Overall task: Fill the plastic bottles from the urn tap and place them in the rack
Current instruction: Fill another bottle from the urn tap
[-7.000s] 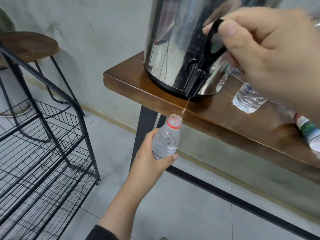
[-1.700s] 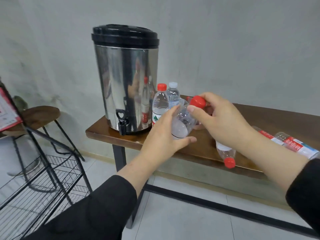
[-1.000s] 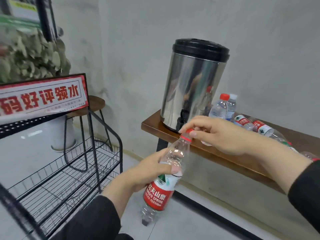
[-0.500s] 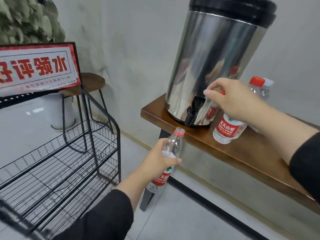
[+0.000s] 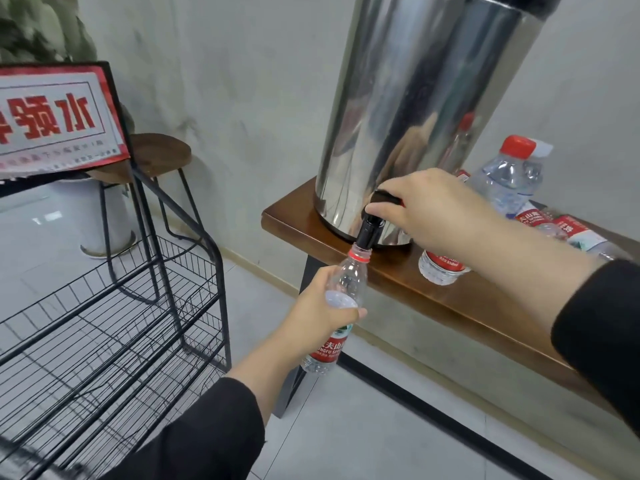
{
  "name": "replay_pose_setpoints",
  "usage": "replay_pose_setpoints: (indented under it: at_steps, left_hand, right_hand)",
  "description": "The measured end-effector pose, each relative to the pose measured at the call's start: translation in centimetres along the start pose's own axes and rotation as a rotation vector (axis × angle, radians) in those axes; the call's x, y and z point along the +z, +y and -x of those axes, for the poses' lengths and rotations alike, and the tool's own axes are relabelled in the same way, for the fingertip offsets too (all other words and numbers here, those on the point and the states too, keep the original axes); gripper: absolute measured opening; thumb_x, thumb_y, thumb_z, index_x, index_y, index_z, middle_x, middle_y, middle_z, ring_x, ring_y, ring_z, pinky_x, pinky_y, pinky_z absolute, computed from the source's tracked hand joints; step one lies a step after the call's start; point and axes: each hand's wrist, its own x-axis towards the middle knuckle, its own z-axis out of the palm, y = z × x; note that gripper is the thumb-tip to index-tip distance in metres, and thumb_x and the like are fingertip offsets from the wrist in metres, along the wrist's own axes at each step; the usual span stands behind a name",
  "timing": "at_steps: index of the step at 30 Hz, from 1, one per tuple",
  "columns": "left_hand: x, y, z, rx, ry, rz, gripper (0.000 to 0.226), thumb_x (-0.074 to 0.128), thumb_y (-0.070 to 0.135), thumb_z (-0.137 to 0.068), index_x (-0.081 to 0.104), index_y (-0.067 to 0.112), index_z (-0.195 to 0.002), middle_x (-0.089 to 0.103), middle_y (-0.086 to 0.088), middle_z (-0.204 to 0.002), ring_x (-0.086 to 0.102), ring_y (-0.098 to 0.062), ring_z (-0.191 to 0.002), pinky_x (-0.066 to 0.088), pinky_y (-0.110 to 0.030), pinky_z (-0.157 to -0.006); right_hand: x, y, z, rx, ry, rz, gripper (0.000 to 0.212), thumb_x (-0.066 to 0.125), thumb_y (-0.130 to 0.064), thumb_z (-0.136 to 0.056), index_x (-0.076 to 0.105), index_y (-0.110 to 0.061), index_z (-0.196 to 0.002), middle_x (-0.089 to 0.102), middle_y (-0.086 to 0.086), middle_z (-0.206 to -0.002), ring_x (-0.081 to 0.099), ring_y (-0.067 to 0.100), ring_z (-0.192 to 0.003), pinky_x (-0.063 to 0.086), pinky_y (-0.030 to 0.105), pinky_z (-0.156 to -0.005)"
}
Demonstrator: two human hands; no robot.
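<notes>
Black long sleeves (image 5: pixel 207 434) on both arms, bare hands, no gloves

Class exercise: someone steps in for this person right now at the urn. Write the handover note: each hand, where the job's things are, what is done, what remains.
Left hand: grips the uncapped plastic bottle, mouth right under the black tap.
Right hand: on the tap handle.
The urn stands on the wooden bench, with other bottles beside it, one red-capped.
Done: bottle opened and positioned; no water stream visible.
Left: fill, cap, place in the wire rack, where no bottles show; repeat for the rest.
</notes>
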Motion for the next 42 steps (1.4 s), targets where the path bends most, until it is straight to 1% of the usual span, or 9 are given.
replay_pose_setpoints:
  at_steps: [5,8,11,13,16,22,28,34,42]
  left_hand:
    - [0.3,0.0,-0.1,0.000,0.008,0.033,0.068,0.084,0.033,-0.082,0.043,0.047,-0.135,0.059,0.013,-0.126,0.066,-0.016,-0.106,0.057,-0.036,-0.095]
    - [0.6,0.0,-0.3,0.009,0.015,0.041,0.065,0.084,0.034,-0.081,0.044,0.050,-0.129,0.060,0.013,-0.126,0.066,-0.013,-0.106,0.056,-0.031,-0.091]
    - [0.8,-0.3,-0.5,0.007,0.033,0.043,0.070,0.085,0.048,-0.068,0.046,0.055,-0.126,0.062,0.011,-0.129,0.067,-0.018,-0.111,0.056,-0.042,-0.099]
    - [1.0,-0.5,-0.6,0.010,0.032,0.062,0.072,0.084,0.054,-0.061,0.047,0.059,-0.123,0.062,0.011,-0.130,0.067,-0.020,-0.112,0.055,-0.046,-0.101]
    - [1.1,-0.9,-0.8,0.014,0.032,0.085,0.068,0.085,0.049,-0.064,0.048,0.062,-0.119,0.063,0.009,-0.128,0.069,-0.023,-0.110,0.057,-0.047,-0.099]
    - [1.5,-1.7,-1.4,0.023,0.044,0.087,0.066,0.086,0.035,-0.077,0.045,0.061,-0.122,0.063,0.013,-0.122,0.067,-0.019,-0.109,0.058,-0.044,-0.097]
    - [1.8,-3.1,-1.9,0.044,0.066,0.073,0.063,0.085,0.032,-0.080,0.045,0.063,-0.118,0.063,0.016,-0.120,0.067,-0.016,-0.110,0.057,-0.043,-0.098]
    - [2.0,-3.9,-2.5,0.074,0.081,0.066,0.063,0.085,0.033,-0.080,0.046,0.060,-0.120,0.064,0.020,-0.116,0.066,-0.002,-0.103,0.057,-0.038,-0.097]
    - [1.9,-5.0,-2.8,0.082,0.099,0.068,0.065,0.086,0.035,-0.079,0.044,0.062,-0.121,0.063,0.019,-0.118,0.067,-0.009,-0.105,0.058,-0.038,-0.095]
  right_hand:
    - [3.1,-0.7,2.9,-0.082,0.224,0.145,0.036,0.040,-0.043,-0.103,0.061,-0.026,-0.126,0.063,0.000,-0.088,0.065,0.030,-0.079,0.052,0.038,-0.060]
    - [4.0,-1.1,3.9,-0.098,0.134,0.180,0.053,0.036,-0.047,-0.104,0.033,-0.028,-0.153,0.062,0.001,-0.099,0.065,0.027,-0.087,0.049,0.037,-0.063]
    - [4.4,-1.2,5.2,-0.053,0.061,0.046,0.071,0.027,-0.060,-0.097,0.007,-0.031,-0.160,0.063,-0.001,-0.110,0.063,0.023,-0.095,0.049,0.036,-0.072]
    - [4.3,-0.6,6.1,0.036,0.136,-0.219,0.076,0.025,-0.067,-0.089,0.019,-0.034,-0.158,0.063,-0.004,-0.103,0.060,0.019,-0.095,0.044,0.029,-0.078]
    - [5.2,0.9,6.7,0.127,0.355,-0.435,0.052,0.036,-0.050,-0.101,0.046,-0.026,-0.146,0.061,-0.005,-0.102,0.055,0.012,-0.094,0.041,0.026,-0.087]
    - [8.5,3.1,6.5,0.152,0.384,-0.436,0.029,0.044,-0.028,-0.104,0.064,-0.014,-0.120,0.053,-0.013,-0.099,0.045,-0.006,-0.094,0.027,-0.001,-0.086]
    - [10.9,3.8,5.8,0.109,0.301,-0.424,0.025,0.047,-0.028,-0.103,0.068,-0.014,-0.101,0.059,-0.007,-0.095,0.051,0.002,-0.088,0.035,0.004,-0.079]
    - [12.9,4.3,5.1,0.015,0.265,-0.334,0.026,0.045,-0.028,-0.104,0.066,-0.013,-0.101,0.057,-0.003,-0.093,0.052,0.007,-0.085,0.042,0.024,-0.075]
    - [14.2,4.9,5.3,-0.009,0.286,-0.351,0.031,0.042,-0.030,-0.106,0.064,-0.013,-0.091,0.058,-0.004,-0.089,0.052,0.007,-0.081,0.042,0.020,-0.072]
